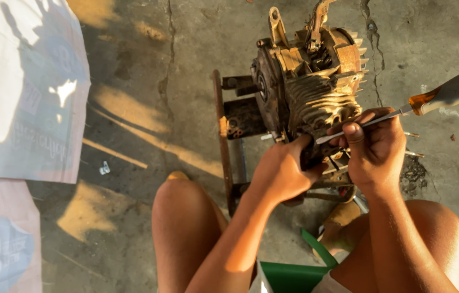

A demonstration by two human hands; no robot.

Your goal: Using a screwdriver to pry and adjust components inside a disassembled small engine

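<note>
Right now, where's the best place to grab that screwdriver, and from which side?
Take the screwdriver by its orange and grey handle, coming from the right. The handle sticks out free over the concrete floor, thick and contoured. The thin metal shaft is pinched in the right hand against the engine, which the left hand steadies.

The engine block (311,81) is dull, grimy cast metal with ribbed fins. The screwdriver (403,111) has a bright, smooth metal shaft and a glossy orange and grey plastic handle. The floor (186,65) is rough, cracked concrete. The printed sheets (23,92) on the left look matt.
</note>
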